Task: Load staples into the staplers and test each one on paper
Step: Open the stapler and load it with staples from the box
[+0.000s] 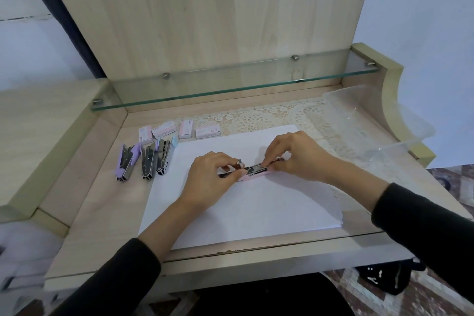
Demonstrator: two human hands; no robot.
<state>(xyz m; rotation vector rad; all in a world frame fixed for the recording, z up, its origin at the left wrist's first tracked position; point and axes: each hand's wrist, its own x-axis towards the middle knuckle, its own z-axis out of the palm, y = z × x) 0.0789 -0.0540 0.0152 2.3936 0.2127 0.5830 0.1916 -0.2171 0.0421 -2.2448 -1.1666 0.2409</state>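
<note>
A pink stapler [252, 173] lies opened flat on the white paper [243, 208] in the middle of the desk, its metal channel facing up. My left hand [210, 179] holds its left end with curled fingers. My right hand [295, 155] pinches the metal part at its right end. Three more staplers lie in a row left of the paper: a purple one [127, 161], a grey one [148, 160] and a light blue one [164, 156]. Several small pink staple boxes [179, 131] sit behind them.
A clear plastic tub [379, 120] stands at the back right on a lace mat [269, 115]. A glass shelf [230, 87] runs across above the desk's back. The desk's raised wooden sides close in left and right.
</note>
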